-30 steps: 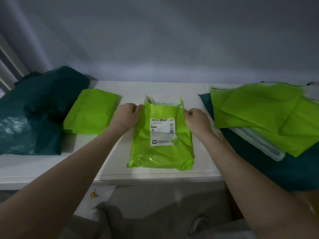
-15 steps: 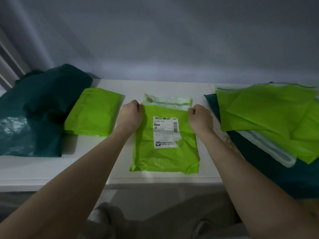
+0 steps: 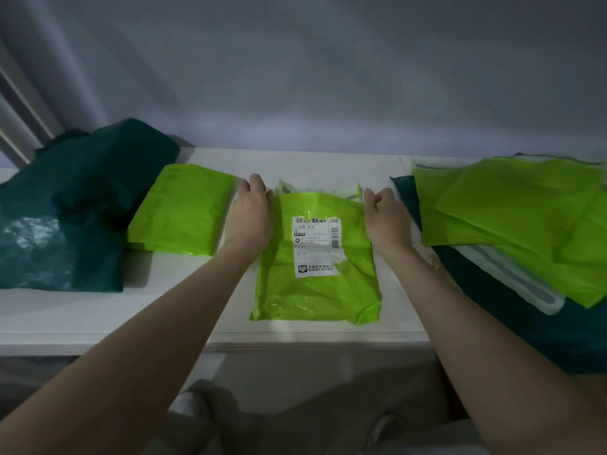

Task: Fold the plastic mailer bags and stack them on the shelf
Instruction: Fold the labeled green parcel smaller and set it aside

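A bright green mailer bag (image 3: 315, 290) with a white shipping label lies flat on the white shelf (image 3: 98, 313), in the middle. Its pale flap is rumpled along the far edge. My left hand (image 3: 251, 215) rests at the bag's far left corner with fingers stretched out, thumb along the edge. At the far right corner my right hand (image 3: 384, 215) has curled fingers that pinch the raised flap. A folded green bag (image 3: 182, 208) lies just left of my left hand.
A dark teal heap of bags (image 3: 65, 205) fills the shelf's left end. On the right, several unfolded green bags (image 3: 512, 211) lie over a teal one and overhang the front edge. A grey wall runs behind the shelf.
The flap, stretched flat half a second ago, is now rumpled and mostly out of sight. My left hand has uncurled from a fist. Both hands shifted slightly toward the far edge.
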A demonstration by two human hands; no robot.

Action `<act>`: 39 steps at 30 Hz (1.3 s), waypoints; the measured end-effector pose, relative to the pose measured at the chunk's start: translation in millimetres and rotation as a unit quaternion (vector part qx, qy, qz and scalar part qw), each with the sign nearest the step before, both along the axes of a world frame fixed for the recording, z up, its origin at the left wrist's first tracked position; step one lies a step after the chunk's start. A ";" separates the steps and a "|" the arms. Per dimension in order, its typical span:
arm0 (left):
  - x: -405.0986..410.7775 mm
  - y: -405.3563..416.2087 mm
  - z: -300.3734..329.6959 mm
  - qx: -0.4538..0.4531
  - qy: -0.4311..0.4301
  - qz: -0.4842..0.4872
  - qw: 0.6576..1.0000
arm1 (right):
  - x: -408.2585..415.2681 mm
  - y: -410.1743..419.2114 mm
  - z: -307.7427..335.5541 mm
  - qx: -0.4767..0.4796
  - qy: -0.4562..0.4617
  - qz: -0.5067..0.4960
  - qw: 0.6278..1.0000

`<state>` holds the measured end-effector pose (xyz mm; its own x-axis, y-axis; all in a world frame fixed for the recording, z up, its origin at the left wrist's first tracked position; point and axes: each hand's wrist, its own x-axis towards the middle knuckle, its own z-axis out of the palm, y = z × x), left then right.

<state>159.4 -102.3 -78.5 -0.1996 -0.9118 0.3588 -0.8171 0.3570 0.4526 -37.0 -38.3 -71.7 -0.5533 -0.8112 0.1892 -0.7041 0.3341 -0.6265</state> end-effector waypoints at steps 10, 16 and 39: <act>4.2 11.6 -5.6 -0.011 -0.183 -0.153 0.971 | 14.7 16.5 1.6 0.062 0.262 0.191 0.944; 7.3 6.3 -11.2 0.114 -0.221 -0.124 0.961 | 1.4 18.5 -11.9 0.207 0.219 0.197 0.933; 5.9 10.7 1.7 0.064 -0.146 -0.113 0.981 | 11.4 21.9 6.4 0.083 0.220 0.129 0.963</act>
